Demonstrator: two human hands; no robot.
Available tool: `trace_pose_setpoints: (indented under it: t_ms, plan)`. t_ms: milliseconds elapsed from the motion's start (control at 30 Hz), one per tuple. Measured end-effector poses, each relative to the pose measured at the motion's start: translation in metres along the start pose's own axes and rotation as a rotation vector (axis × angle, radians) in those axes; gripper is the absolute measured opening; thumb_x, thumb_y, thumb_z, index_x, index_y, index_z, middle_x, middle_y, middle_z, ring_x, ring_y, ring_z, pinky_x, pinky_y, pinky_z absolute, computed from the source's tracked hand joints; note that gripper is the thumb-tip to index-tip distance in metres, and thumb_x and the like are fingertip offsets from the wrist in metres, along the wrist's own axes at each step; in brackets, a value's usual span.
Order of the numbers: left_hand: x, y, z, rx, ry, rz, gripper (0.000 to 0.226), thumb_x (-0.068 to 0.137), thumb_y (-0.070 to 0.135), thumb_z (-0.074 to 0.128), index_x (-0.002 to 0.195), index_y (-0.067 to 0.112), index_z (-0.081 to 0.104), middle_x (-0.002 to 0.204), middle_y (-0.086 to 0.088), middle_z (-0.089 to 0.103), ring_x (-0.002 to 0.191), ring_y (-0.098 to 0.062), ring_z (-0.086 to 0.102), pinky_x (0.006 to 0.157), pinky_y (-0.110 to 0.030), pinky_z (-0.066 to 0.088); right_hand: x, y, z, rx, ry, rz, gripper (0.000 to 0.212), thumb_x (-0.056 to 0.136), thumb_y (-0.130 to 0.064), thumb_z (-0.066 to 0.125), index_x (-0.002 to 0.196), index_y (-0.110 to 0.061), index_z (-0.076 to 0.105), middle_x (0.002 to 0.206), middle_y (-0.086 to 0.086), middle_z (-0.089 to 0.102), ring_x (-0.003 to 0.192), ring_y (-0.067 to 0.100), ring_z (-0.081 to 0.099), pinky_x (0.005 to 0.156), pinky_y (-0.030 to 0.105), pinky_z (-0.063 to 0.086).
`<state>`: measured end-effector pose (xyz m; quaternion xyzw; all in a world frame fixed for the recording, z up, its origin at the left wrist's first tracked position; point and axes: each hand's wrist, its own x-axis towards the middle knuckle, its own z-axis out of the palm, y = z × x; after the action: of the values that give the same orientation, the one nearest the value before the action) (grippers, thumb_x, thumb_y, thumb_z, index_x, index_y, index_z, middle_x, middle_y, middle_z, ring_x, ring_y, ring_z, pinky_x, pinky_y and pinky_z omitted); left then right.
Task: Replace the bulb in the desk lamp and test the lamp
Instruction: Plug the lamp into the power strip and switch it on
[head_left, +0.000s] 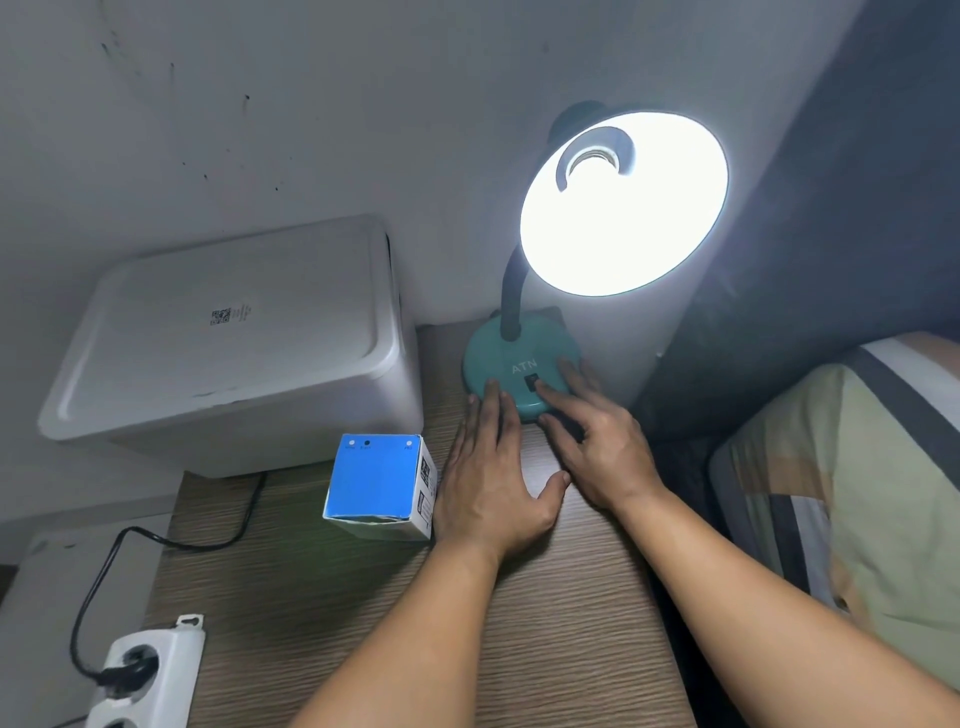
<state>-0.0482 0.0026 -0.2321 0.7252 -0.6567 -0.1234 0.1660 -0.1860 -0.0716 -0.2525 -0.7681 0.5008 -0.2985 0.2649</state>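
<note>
A teal desk lamp stands at the back of the wooden table, and its shade (623, 208) glows bright white, lit. The bulb inside is lost in the glare. On the round lamp base (485, 358) sits a black switch (531, 383). My right hand (587, 441) rests on the base with its index fingertip on the switch. My left hand (493, 467) lies flat on the table, fingers spread, fingertips touching the base's front left edge. A blue and white bulb box (376, 486) stands just left of my left hand.
A white lidded box (234, 343) fills the back left of the table (363, 623). A black cable (171, 540) runs to a white power strip (150, 670) at the lower left. A pillow (857, 493) lies to the right, with a dark padded surface (831, 260) behind it.
</note>
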Motion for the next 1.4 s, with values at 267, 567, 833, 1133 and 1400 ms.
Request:
trace_pose_setpoints:
  t_ms: [267,567,833,1133,1400]
  plan:
    - [0.0002,0.0009,-0.0007,0.001,0.003,0.0,0.099,0.084,0.068,0.045,0.157,0.016,0.002,0.165,-0.001,-0.011,0.151,-0.017,-0.009,0.115,-0.025,-0.006,0.0003,-0.0009,0.0,0.018,0.015,-0.011,0.039,0.091,-0.037,0.062,0.129,-0.042,0.058,0.14,-0.005,0.056,0.132,0.017,0.044,0.101,0.041,0.048]
    - [0.0,0.0021,-0.0014,-0.003,0.005,0.005,0.1,0.085,0.068,0.047,0.158,0.016,0.001,0.165,-0.002,-0.011,0.152,-0.018,-0.009,0.114,-0.024,-0.007,0.0007,0.0015,0.0,0.014,0.001,-0.006,0.045,0.092,-0.037,0.061,0.133,-0.05,0.05,0.143,-0.008,0.052,0.134,0.014,0.041,0.101,0.042,0.048]
    - [-0.0004,0.0022,-0.0013,-0.01,0.01,-0.006,0.1,0.084,0.068,0.046,0.158,0.018,0.0,0.165,0.0,-0.011,0.152,-0.017,-0.007,0.115,-0.025,-0.003,0.0007,-0.0002,-0.0001,0.03,0.028,-0.031,0.04,0.091,-0.03,0.065,0.129,-0.04,0.059,0.141,-0.005,0.054,0.133,0.011,0.038,0.104,0.035,0.044]
    - [-0.0002,0.0018,-0.0014,-0.004,0.01,-0.004,0.1,0.084,0.069,0.045,0.157,0.018,0.0,0.165,-0.001,-0.011,0.152,-0.017,-0.007,0.117,-0.026,-0.001,0.0006,-0.0004,-0.0009,0.019,0.005,-0.018,0.041,0.092,-0.038,0.06,0.132,-0.047,0.053,0.147,-0.01,0.048,0.137,0.014,0.039,0.106,0.037,0.043]
    - [0.0005,0.0012,-0.001,0.007,0.015,0.003,0.1,0.084,0.069,0.045,0.157,0.017,0.001,0.165,-0.001,-0.01,0.152,-0.018,-0.007,0.115,-0.025,-0.004,0.0008,-0.0015,-0.0012,0.016,0.008,-0.013,0.04,0.092,-0.036,0.061,0.131,-0.044,0.055,0.143,-0.008,0.052,0.135,0.016,0.041,0.103,0.044,0.047]
